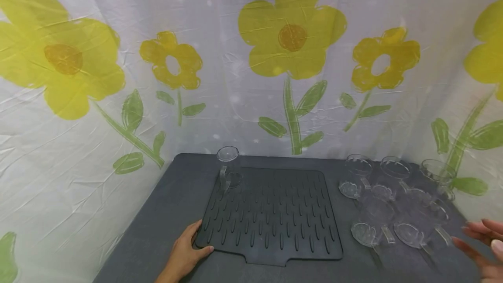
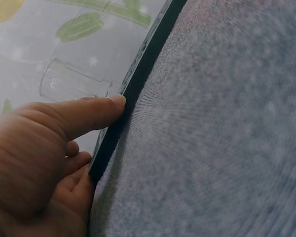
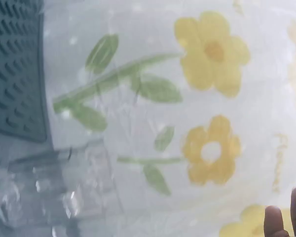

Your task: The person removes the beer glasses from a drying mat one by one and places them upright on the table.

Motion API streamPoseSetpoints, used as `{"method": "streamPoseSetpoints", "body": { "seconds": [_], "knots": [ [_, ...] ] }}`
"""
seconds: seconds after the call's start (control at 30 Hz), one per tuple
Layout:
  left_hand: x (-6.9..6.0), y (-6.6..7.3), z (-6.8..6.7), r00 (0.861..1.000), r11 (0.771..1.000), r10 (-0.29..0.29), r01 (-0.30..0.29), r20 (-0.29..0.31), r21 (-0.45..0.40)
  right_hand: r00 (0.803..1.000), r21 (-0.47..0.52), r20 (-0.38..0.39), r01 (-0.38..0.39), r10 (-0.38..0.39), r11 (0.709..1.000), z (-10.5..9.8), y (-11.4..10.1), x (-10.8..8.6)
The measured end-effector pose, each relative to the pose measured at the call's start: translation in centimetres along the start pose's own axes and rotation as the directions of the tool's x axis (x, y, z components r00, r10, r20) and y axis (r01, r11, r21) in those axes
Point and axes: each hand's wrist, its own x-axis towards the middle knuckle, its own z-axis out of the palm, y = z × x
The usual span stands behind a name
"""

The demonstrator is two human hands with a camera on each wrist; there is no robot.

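Observation:
A dark drying mat (image 1: 271,248) with raised ridges lies on the grey table. My left hand (image 1: 184,248) holds its front left corner, thumb on the front edge and fingers along the left edge. In the left wrist view, the thumb (image 2: 96,116) presses the mat's edge (image 2: 121,118). A clear glass mug (image 1: 229,167) stands on the mat's back left corner. Several more clear glass mugs (image 1: 408,236) stand in rows right of the mat. My right hand (image 1: 485,246), partly out of frame, is beside the front right mug with fingers extended, holding nothing.
A white curtain (image 1: 220,99) printed with yellow flowers hangs behind and at both sides of the table (image 1: 157,204). The mugs on the right stand close together, with handles (image 1: 388,235) sticking out.

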Motion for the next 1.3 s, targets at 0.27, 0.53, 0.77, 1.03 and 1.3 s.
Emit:
{"method": "streamPoseSetpoints", "body": {
  "seconds": [0.27,0.53,0.77,1.03,1.3],
  "knots": [
    [-0.1,-0.2,0.2,1.0,0.999,0.018,-0.018,-0.003,-0.028,0.999,-0.225,-0.03,0.033,-0.04,0.974,6.0,0.0,-2.5],
    [-0.1,-0.2,0.2,1.0,1.0,0.008,-0.008,-0.002,-0.012,0.999,-0.353,0.054,0.022,-0.004,0.935,10.5,1.0,-3.5],
    [-0.2,-0.1,0.1,1.0,0.999,0.009,-0.009,-0.007,-0.032,0.981,-0.315,0.189,0.021,0.041,0.949,14.9,2.0,-3.0],
    [-0.1,0.0,0.2,1.0,1.0,0.012,-0.012,-0.011,-0.023,0.958,-0.358,0.264,-0.01,0.112,0.934,18.2,4.1,-2.9],
    [-0.1,-0.2,0.1,1.0,0.999,0.018,-0.018,-0.024,-0.027,0.93,-0.344,0.351,0.014,0.114,0.939,19.4,7.6,-2.2]
  ]
}}
